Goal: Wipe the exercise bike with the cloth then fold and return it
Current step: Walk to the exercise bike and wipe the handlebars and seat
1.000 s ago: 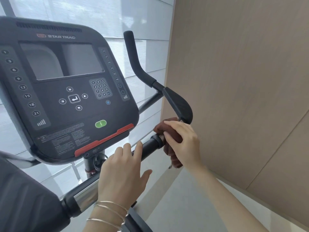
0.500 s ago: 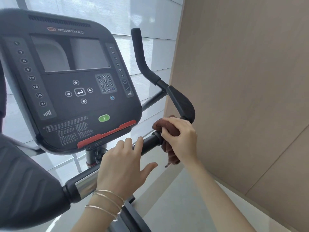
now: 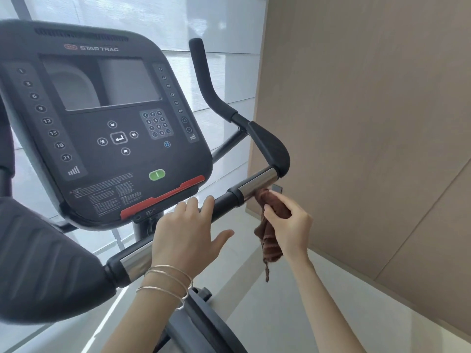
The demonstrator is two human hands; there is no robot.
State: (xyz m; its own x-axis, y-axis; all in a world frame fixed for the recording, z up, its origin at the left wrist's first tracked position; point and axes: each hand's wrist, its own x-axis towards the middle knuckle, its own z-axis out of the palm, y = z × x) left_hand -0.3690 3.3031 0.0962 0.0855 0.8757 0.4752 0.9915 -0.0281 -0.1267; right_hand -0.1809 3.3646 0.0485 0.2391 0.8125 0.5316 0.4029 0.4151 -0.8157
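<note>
Under the chrome end of the handlebar [image 3: 258,184], on the right side of the exercise bike [image 3: 102,154], the brown cloth [image 3: 270,242] hangs bunched from the right hand [image 3: 290,225], whose fingers curl tightly round it. Its top seems to touch the bar, which runs up-right just above. The left hand [image 3: 187,240] rests open-fingered on the black grip [image 3: 224,200], gripping nothing.

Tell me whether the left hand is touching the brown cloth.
Apart. The head view shows floor between the thumb of the left hand and the brown cloth, which hangs from the right hand gripping it.
</note>
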